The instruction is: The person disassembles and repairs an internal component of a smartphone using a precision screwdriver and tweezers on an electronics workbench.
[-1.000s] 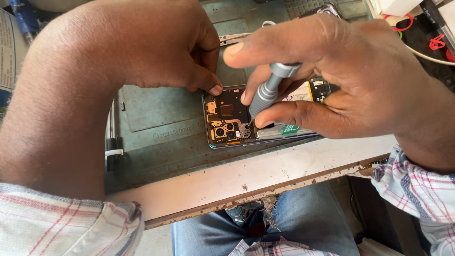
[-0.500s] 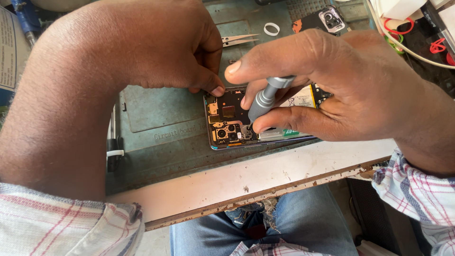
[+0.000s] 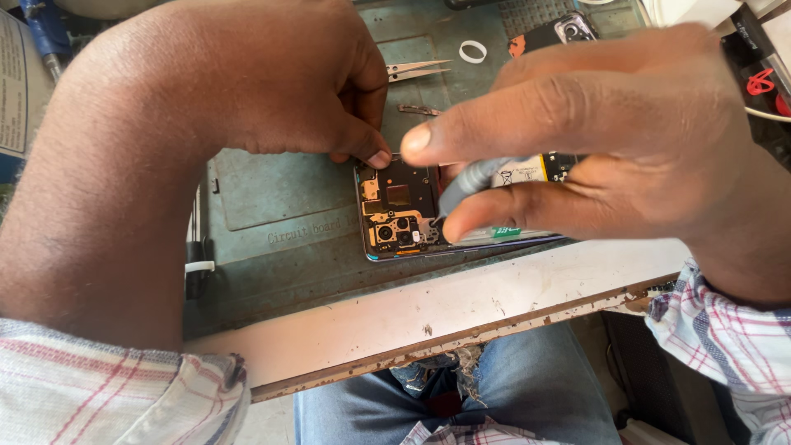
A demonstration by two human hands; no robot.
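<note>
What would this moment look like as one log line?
left hand: pins opened phone corner | right hand: grips grey screwdriver, tip on phone's board | phone: flat on green mat | tweezers: behind, untouched
</note>
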